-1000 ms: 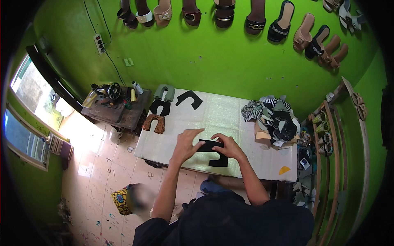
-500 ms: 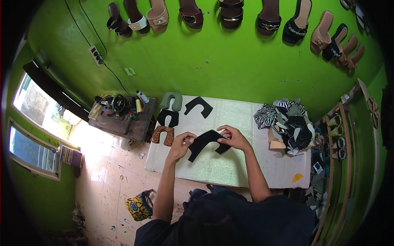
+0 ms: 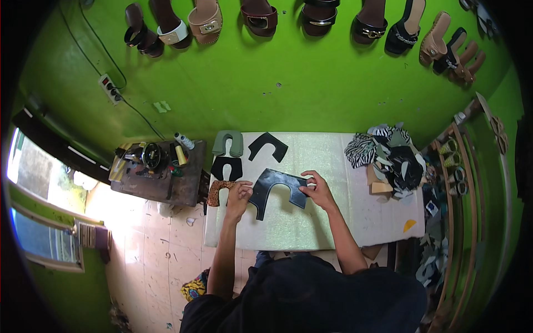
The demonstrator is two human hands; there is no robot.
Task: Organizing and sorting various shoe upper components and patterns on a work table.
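A black U-shaped sandal-upper piece (image 3: 271, 180) is held up over the white table (image 3: 300, 237), its shiny, bluish face showing. At its right end, the fingertips and thumb of my right hand (image 3: 318, 193) pinch the edge. My left hand (image 3: 239, 202) has its fingers closed at the piece's left edge. Beyond it lies another black U-shaped piece (image 3: 268, 145), flat on the table. Along the table's left side rest a green stack of cut pieces (image 3: 227, 136), a black stack (image 3: 219, 167) and a leopard-print piece (image 3: 215, 195), partly behind my left hand.
A heap of scraps (image 3: 404, 169) covers the table's right end, near a small yellow piece (image 3: 410, 225). To the left stands a sewing machine (image 3: 151, 155) on a dark stand (image 3: 183, 186). A wooden rack (image 3: 473, 222) is at right. Sandals (image 3: 259, 21) hang on the green wall.
The held piece has turned from its matte black face to its shiny one, with both hands still at its ends. The whole view has shifted slightly.
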